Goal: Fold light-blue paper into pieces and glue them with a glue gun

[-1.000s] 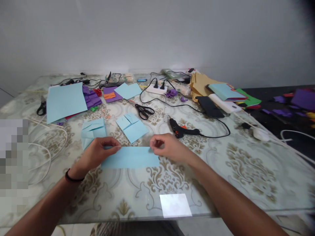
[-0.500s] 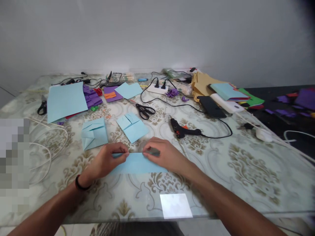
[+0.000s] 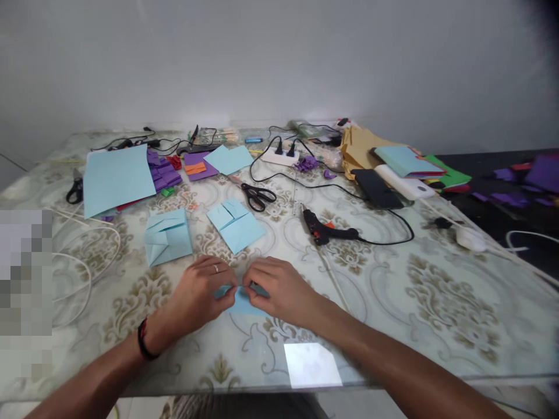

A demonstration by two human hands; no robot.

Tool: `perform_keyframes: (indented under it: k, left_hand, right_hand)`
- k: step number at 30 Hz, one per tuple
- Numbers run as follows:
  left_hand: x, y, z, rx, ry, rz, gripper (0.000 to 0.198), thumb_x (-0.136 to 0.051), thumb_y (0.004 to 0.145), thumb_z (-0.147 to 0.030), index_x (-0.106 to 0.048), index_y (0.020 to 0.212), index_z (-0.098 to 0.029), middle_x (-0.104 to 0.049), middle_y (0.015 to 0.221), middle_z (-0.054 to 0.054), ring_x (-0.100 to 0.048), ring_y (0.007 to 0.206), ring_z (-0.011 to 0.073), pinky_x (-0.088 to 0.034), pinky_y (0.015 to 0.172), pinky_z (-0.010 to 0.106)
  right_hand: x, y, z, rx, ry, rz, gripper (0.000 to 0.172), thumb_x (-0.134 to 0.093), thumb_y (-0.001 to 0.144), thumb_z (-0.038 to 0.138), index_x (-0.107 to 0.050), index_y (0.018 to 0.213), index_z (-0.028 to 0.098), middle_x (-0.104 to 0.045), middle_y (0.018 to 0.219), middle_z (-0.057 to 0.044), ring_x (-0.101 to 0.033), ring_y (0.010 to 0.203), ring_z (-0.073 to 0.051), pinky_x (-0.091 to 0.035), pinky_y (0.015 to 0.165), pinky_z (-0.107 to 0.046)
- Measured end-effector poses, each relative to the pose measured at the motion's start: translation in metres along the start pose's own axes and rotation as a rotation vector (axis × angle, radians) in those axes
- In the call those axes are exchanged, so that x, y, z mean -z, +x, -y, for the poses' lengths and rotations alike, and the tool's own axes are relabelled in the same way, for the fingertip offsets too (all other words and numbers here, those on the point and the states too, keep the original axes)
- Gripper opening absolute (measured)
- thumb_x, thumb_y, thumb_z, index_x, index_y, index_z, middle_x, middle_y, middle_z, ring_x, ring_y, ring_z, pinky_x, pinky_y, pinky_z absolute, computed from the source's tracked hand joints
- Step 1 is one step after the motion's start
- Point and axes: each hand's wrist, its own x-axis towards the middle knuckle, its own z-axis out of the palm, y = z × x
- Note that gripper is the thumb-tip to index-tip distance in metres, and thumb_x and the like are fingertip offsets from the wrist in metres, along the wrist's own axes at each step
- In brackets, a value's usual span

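A light blue sheet of paper (image 3: 247,306) lies near the front of the table, mostly covered by my hands. At its upper edge my left hand (image 3: 205,294) pinches the paper between thumb and fingers. My right hand (image 3: 277,291) grips the same edge in a like pinch, close beside the left. Beyond them rest two folded light blue papers: one with a triangular fold (image 3: 169,237) on the left, and one with a creased flap (image 3: 236,226) nearer the middle.
Black-handled scissors (image 3: 257,195) lie past the folded papers. To the right is a black glue gun (image 3: 325,228) with its cord. A phone (image 3: 378,189), a power strip (image 3: 280,156), a large blue sheet (image 3: 117,177) and purple paper strips (image 3: 163,170) are farther back.
Both hands have come closer together along the paper's upper edge and shifted slightly toward me. Less of the blue sheet shows between and below them.
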Motion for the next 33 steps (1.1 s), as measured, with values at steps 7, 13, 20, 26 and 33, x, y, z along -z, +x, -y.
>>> perform_keyframes:
  k: [7, 13, 20, 26, 33]
  left_hand:
    - [0.02, 0.001, 0.015, 0.049, -0.049, -0.011, 0.014, -0.06, 0.085, -0.01, -0.069, 0.084, -0.021, -0.079, 0.088, 0.003, -0.071, 0.088, 0.0214, -0.049, 0.089, 0.037]
    - [0.062, -0.004, 0.049, 0.256, -0.169, -0.012, 0.009, -0.065, 0.085, -0.025, -0.073, 0.086, -0.021, -0.079, 0.091, 0.003, -0.07, 0.086, 0.0202, -0.053, 0.083, 0.03]
    - [0.057, 0.001, 0.043, 0.513, -0.673, -0.251, 0.032, -0.066, 0.093, -0.047, -0.069, 0.106, -0.018, -0.077, 0.101, 0.008, -0.074, 0.087, 0.0227, -0.06, 0.08, 0.035]
    - [0.01, 0.0, 0.009, 0.496, -0.856, 0.125, 0.039, -0.066, 0.092, -0.052, -0.07, 0.095, -0.014, -0.076, 0.092, 0.01, -0.071, 0.085, 0.0241, -0.059, 0.077, 0.036]
    - [0.001, -0.007, 0.013, 0.587, -0.774, -0.051, 0.03, -0.068, 0.091, -0.046, -0.07, 0.098, -0.017, -0.078, 0.099, 0.007, -0.071, 0.092, 0.0265, -0.058, 0.081, 0.036]
  right_hand:
    - [0.017, 0.0, -0.003, -0.073, 0.102, 0.0, 0.016, -0.062, 0.082, 0.005, -0.062, 0.081, 0.021, -0.067, 0.08, -0.001, -0.06, 0.073, -0.017, -0.046, 0.071, -0.028]
    - [0.047, 0.001, -0.017, -0.282, 0.214, 0.003, 0.015, -0.062, 0.08, 0.007, -0.063, 0.077, 0.021, -0.069, 0.081, 0.0, -0.063, 0.076, -0.017, -0.047, 0.074, -0.028]
    - [0.047, -0.001, -0.027, -0.484, 0.522, -0.245, 0.016, -0.063, 0.092, 0.034, -0.062, 0.086, 0.02, -0.064, 0.08, 0.0, -0.058, 0.07, -0.015, -0.046, 0.065, -0.026]
    - [0.018, 0.0, -0.002, -0.532, 0.738, -0.21, 0.021, -0.065, 0.093, 0.039, -0.059, 0.087, 0.02, -0.059, 0.078, 0.001, -0.055, 0.07, -0.014, -0.044, 0.061, -0.024]
    - [0.022, 0.006, 0.004, -0.507, 0.775, -0.09, 0.02, -0.061, 0.097, 0.038, -0.061, 0.088, 0.02, -0.063, 0.084, -0.002, -0.061, 0.076, -0.016, -0.05, 0.071, -0.028]
